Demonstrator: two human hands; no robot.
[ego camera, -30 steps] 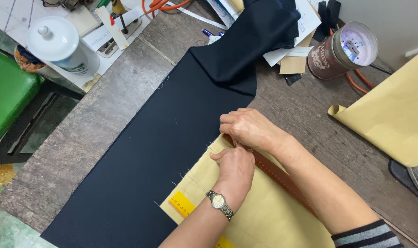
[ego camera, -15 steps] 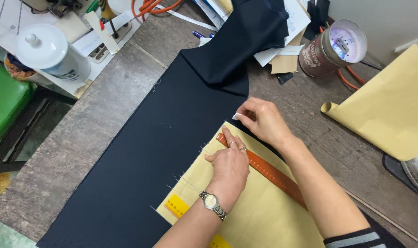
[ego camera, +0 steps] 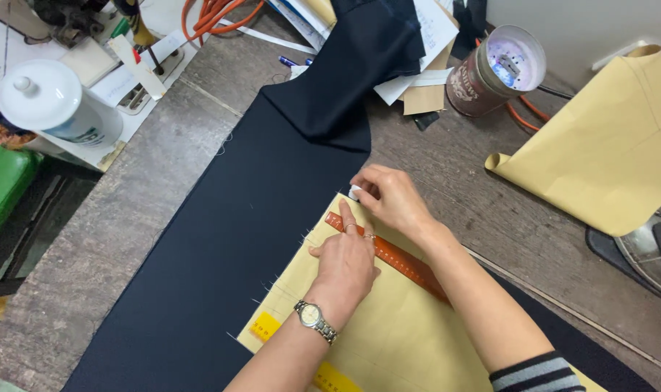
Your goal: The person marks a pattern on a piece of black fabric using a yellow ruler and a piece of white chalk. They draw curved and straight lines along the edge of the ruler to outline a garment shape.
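Dark navy fabric [ego camera: 221, 239] runs in a long strip across the grey-brown bench [ego camera: 105, 239], from the near left edge up toward the far middle, where it bunches into a folded heap. Its surface is smooth and matte, and short white thread ends show along its right edge. Over that edge, toward the near side of the bench, lies a pale yellow paper pattern [ego camera: 388, 341] with small bright yellow patches near its left border. An orange-brown ruler [ego camera: 399, 258] lies slantwise on the pattern.

The left hand [ego camera: 345, 261], with a wristwatch [ego camera: 314, 319] and rings, presses flat on the ruler and paper, fingers spread, its grip open. The right hand [ego camera: 392, 197] sits just beyond it at the pattern's far corner, its grip pinched shut on a small white piece [ego camera: 355, 192], perhaps chalk, touching the fabric at the ruler's end.

Toward the far right edge stands a round brown tin [ego camera: 494, 72] with a pale lid, and a curled sheet of yellow paper [ego camera: 599, 145] lies at the right edge. A white lidded jar [ego camera: 51, 101] stands at the far left corner, near orange cable [ego camera: 210, 14].
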